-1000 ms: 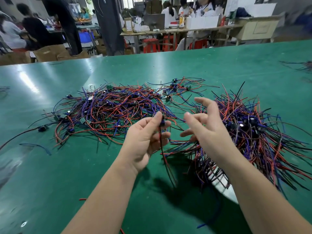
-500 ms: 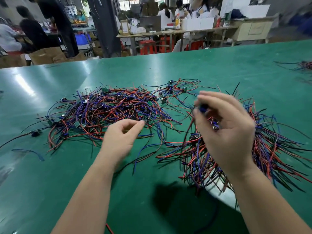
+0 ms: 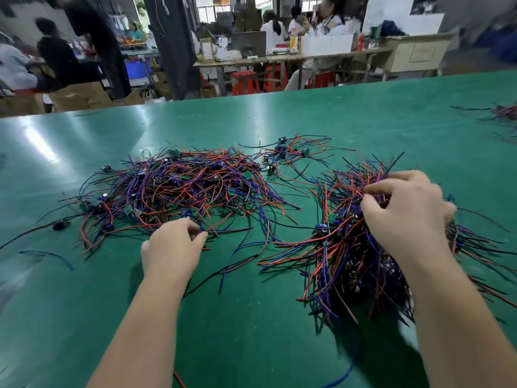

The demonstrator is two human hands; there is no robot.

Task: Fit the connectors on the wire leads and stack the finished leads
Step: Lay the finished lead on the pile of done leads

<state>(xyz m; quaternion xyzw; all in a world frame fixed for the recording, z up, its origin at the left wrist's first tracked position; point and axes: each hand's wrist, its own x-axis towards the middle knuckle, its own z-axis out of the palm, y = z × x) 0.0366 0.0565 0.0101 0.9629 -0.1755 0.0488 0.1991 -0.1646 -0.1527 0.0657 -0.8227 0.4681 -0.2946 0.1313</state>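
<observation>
The left hand (image 3: 172,247) is curled, thumb and fingertips pinching a strand (image 3: 226,231) at the near fringe of the left heap. The right hand (image 3: 405,217) lies on top of the right heap with its fingers bent down into the wires; whether it holds one I cannot tell. The green table (image 3: 251,331) carries everything. The left heap (image 3: 173,189) spreads wide and flat toward the left edge, while the right heap (image 3: 344,256) is denser and runs toward the near edge under the right forearm. A small cluster (image 3: 285,152) sits farther back between them, and a few loose leads (image 3: 240,256) trail in the gap. These leads look light, thin and limp, and they are likely to snag and drag neighbours along. They are best taken near an end, or by a small green board (image 3: 247,175), and drawn out singly. No bin or tray shows plainly, and whether anything lies beneath the right heap is hidden.
</observation>
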